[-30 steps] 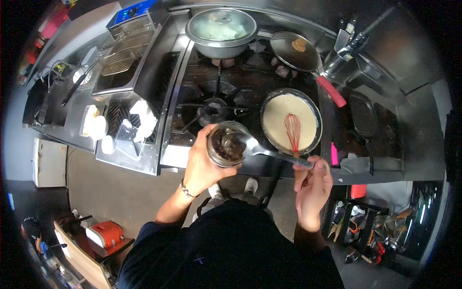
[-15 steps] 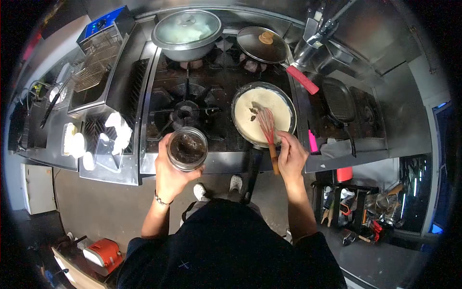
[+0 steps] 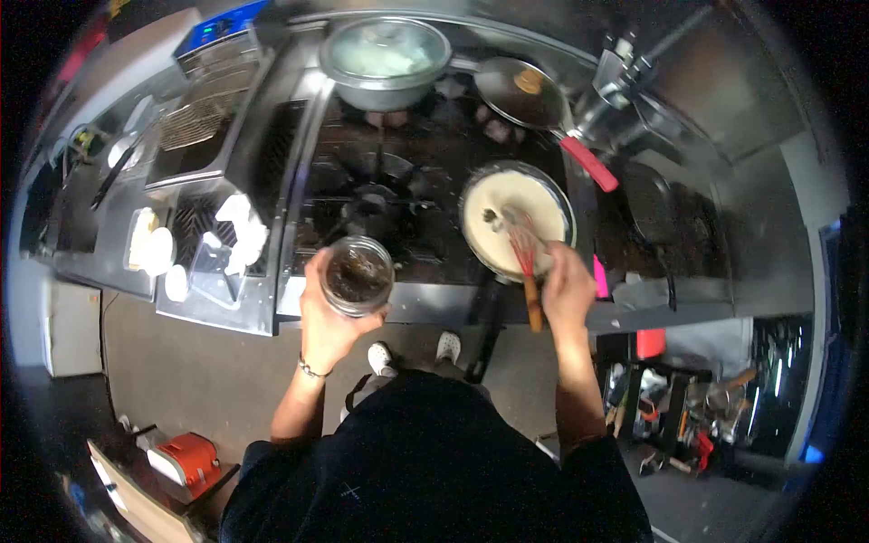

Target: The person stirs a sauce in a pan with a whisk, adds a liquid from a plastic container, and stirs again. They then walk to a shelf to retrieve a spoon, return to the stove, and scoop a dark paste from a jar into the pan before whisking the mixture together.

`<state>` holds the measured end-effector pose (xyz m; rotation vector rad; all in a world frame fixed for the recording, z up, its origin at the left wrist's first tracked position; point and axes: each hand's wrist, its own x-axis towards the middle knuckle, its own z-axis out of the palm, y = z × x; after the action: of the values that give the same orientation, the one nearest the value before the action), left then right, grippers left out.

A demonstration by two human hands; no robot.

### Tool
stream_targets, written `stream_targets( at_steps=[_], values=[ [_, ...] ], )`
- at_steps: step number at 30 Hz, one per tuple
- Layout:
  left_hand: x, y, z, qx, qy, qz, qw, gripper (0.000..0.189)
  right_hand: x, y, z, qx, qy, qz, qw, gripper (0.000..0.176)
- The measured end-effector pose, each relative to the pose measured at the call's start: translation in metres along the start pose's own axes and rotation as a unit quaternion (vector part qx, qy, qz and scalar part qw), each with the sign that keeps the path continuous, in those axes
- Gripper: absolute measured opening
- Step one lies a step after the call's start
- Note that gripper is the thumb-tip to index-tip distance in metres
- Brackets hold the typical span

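Note:
My left hand (image 3: 330, 321) is wrapped round an open glass jar (image 3: 359, 274) with dark contents, held above the stove's front edge. My right hand (image 3: 568, 288), blurred, is closed at a whisk (image 3: 525, 258) with red wires and a wooden handle. The fingers meet the whisk near where wires and handle join; the exact grip is partly hidden. The whisk's wires dip into pale cream-coloured sauce (image 3: 493, 240) in a pan (image 3: 468, 204) at the front right of the stove. A small dark clump and a greyish streak show in the sauce beside the wires.
Behind stand a large lidded pot (image 3: 376, 95) and a lidded pan (image 3: 507, 90) with a red handle grip (image 3: 588, 163). A fryer basket (image 3: 195, 122) is at the left, a grill pan (image 3: 647, 204) at the right. The sauce pan's dark handle (image 3: 489, 330) juts past the counter edge.
The view has shifted, so the stove sits further right. The dark clump in the sauce looks smaller and the greyish streak larger. Both hands keep about the same pose.

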<state>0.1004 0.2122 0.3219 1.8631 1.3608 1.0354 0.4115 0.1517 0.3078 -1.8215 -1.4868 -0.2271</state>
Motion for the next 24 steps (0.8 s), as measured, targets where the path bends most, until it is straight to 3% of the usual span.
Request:
stream_targets(
  at_steps=[1, 2, 3, 4, 6, 11, 14, 18, 22, 24],
  values=[
    [-0.002, -0.004, -0.003, -0.028, 0.004, 0.0, 1.0, 0.094, 0.003, 0.005, 0.0, -0.016, 0.059, -0.022, 0.998, 0.025],
    [-0.004, -0.009, -0.008, 0.032, 0.009, 0.013, 0.999, 0.095, 0.003, -0.005, -0.001, 0.128, 0.024, 0.196, 0.972, 0.025],
    [-0.008, -0.013, -0.013, 0.029, 0.019, -0.01, 0.999, 0.095, 0.005, -0.003, 0.013, 0.225, 0.098, 0.13, 0.961, 0.025],
    [-0.012, -0.019, -0.02, 0.026, 0.032, -0.032, 0.999, 0.095, 0.009, -0.018, 0.016, 0.303, 0.065, 0.209, 0.928, 0.025],
    [-0.017, -0.037, -0.036, -0.034, 0.059, -0.037, 0.997, 0.095, 0.016, -0.053, 0.028, 0.408, -0.013, 0.282, 0.868, 0.028],
    [-0.014, -0.092, -0.122, -0.015, 0.184, -0.085, 0.979, 0.089, -0.001, -0.142, 0.091, 0.564, -0.235, 0.34, 0.716, 0.029],
    [0.007, -0.114, -0.177, 0.014, 0.296, -0.061, 0.953, 0.082, -0.01, -0.186, 0.116, 0.579, -0.299, 0.327, 0.684, 0.031],
    [0.034, -0.181, -0.233, 0.1, 0.349, -0.06, 0.93, 0.07, -0.017, -0.225, 0.134, 0.598, -0.325, 0.327, 0.655, 0.03],
    [0.06, -0.235, -0.255, 0.073, 0.364, -0.015, 0.928, 0.073, -0.031, -0.247, 0.165, 0.596, -0.345, 0.308, 0.657, 0.028],
    [0.075, -0.242, -0.253, 0.025, 0.352, -0.061, 0.934, 0.076, -0.049, -0.255, 0.19, 0.581, -0.371, 0.298, 0.66, 0.024]
  ],
)
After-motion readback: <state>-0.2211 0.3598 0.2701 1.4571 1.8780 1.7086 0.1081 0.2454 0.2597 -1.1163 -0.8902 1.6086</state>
